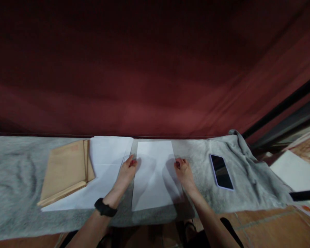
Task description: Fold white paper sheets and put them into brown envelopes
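A white sheet of paper [155, 182] lies on the grey cloth between my two hands. At its left edge, my left hand [127, 168], with a black watch on the wrist, has thumb and fingers pinched together. My right hand [183, 171] pinches the opposite edge with curled fingers. Left of my left hand is a stack of white paper [107, 162], its sheets slightly fanned. Brown envelopes [64, 165] rest partly over that stack.
A phone [221, 172] with a pale purple case lies on the grey cloth [201, 151] to the right. Behind the surface hangs a dark red fabric [150, 86]. Black bars [281, 106] and a white flat panel [297, 170] stand at the far right. Below is a tiled floor [268, 224].
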### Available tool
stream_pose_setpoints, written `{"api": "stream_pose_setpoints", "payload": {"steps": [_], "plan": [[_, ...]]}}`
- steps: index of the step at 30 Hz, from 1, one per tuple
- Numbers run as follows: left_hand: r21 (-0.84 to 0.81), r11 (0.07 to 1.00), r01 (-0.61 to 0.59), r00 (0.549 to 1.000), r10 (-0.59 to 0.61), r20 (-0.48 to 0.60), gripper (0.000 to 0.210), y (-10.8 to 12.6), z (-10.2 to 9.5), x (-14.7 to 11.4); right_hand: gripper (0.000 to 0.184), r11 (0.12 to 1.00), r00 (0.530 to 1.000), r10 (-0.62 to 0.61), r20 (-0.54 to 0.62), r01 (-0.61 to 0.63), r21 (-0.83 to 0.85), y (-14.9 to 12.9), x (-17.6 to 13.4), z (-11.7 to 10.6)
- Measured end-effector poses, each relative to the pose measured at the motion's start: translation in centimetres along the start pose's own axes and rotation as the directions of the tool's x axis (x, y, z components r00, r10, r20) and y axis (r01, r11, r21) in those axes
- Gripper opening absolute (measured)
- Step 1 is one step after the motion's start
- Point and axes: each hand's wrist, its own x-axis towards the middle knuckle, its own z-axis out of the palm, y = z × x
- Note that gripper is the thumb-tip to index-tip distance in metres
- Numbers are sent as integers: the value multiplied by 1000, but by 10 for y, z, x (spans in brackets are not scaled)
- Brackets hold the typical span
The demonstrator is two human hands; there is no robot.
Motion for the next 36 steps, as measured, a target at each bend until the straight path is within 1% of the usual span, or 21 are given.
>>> {"api": "stream_pose_setpoints", "payload": {"steps": [2,4,6,8,10,11,13,15,17,19,21,22,24,26,29,32,36], "plan": [[-63,997,55,998,-54,22,61,4,-1,-5,23,999,1000,15,1,-15,46,1,2,0],[-86,994,62,998,-59,37,61,8,-2,-8,20,995,1000,27,6,-27,91,2,4,0],[-44,999,14,997,-10,73,53,11,-3,-10,18,989,999,39,19,-41,142,2,4,-2],[15,999,-48,990,45,132,40,12,-2,-9,19,979,998,57,39,-64,192,2,4,-4],[50,995,-87,980,77,183,29,12,-2,-8,18,965,994,82,75,-98,242,2,5,-7],[57,994,-95,977,82,195,29,12,-1,-8,17,957,991,95,96,-118,265,2,5,-8],[65,993,-96,975,81,206,34,13,-1,-8,12,937,983,118,139,-157,313,2,8,-11],[74,994,-85,972,66,226,38,15,-3,-10,14,914,976,131,172,-186,360,2,12,-14],[69,997,-37,963,17,268,37,18,-4,-15,18,885,971,138,198,-210,415,3,17,-18],[51,996,70,940,-83,331,40,22,-6,-20,19,842,963,145,229,-241,483,3,21,-23],[20,984,176,911,-171,374,47,26,-6,-24,23,785,952,156,263,-281,552,2,25,-28],[2,978,208,902,-193,385,50,28,-6,-25,26,754,946,162,280,-302,584,1,26,-30],[-34,973,227,901,-197,386,54,32,-7,-26,33,692,935,174,309,-340,637,-2,27,-36],[-79,971,226,910,-182,374,55,36,-8,-24,39,641,929,181,324,-361,678,-6,28,-43],[-179,968,178,927,-104,360,52,45,-12,-19,41,587,936,173,306,-348,731,-12,31,-54],[-282,953,108,932,2,363,47,59,-16,-18,38,537,955,127,269,-294,791,-20,35,-65],[-404,914,-41,947,165,275,41,74,-19,-19,36,512,979,72,192,-201,835,-34,38,-83]]}}
